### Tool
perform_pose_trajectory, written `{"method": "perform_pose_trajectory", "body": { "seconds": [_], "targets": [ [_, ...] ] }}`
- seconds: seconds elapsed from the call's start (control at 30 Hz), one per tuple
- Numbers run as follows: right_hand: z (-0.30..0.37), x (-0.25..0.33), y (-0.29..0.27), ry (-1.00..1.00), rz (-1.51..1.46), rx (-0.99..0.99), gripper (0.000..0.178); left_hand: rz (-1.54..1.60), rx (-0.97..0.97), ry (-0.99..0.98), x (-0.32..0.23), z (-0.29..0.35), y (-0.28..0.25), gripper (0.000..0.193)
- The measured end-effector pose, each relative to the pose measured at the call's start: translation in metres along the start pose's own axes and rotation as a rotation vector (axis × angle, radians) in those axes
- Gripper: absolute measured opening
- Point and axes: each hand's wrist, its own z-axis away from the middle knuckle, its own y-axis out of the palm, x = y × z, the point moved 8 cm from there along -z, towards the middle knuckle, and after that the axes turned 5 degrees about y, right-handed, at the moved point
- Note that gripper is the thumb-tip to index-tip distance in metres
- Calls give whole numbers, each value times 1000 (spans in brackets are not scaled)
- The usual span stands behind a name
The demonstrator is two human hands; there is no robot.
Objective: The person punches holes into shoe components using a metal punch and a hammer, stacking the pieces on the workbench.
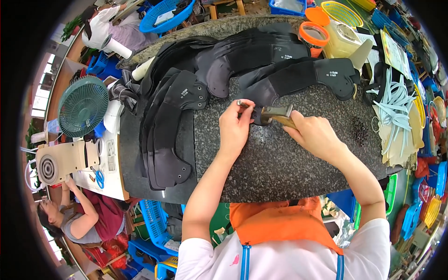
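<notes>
My left hand (235,126) is closed in a pinch on a short, thin metal punch (241,103), just left of the hammer. My right hand (315,135) grips the wooden handle of a hammer (276,112), its metal head beside my left fingertips. Under the head sits a small dark piece (259,116), partly covered, so I cannot tell its kind. Just beyond my hands lies a black cut shoe-upper piece (294,84) with pale printing. To the left, a fanned stack of similar black pieces (163,121) shows metal-rimmed eyelet holes; another black stack (252,51) lies behind.
Small dark eyelets (359,131) lie scattered on the speckled stone tabletop (298,163) at right. Behind them stand an orange jar (313,36) and a yellowish plastic container (343,39). Light-blue strips (396,105) hang at the right edge. A green fan (83,106) and a co-worker (84,214) are left.
</notes>
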Motion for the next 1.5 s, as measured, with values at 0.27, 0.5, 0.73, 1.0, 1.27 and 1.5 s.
{"method": "perform_pose_trajectory", "body": {
  "seconds": [0.27, 0.5, 0.73, 1.0, 1.27, 1.5],
  "targets": [
    [-2, -5, -6, 4, 4, 33, 30, -97, 119, -223, 13, -21, -16, 17],
    [3, 1, -2, 24, 13, 44, 30, -264, 154, 284, -20, -55, -5, 16],
    [-5, 7, -16, -3, -55, -37, 31, -376, 490, 18, 21, -81, 22, 23],
    [0, 12, -29, -47, -29, -11, 27, -705, 538, 241, -50, -49, -19, 20],
    [42, -24, -26, 83, -71, 4, 29, -938, 276, 597, -152, 25, -28, 13],
    [56, -29, -20, 154, -132, 46, 30, 139, 348, -160, -8, 29, 54, 9]
  ]
}}
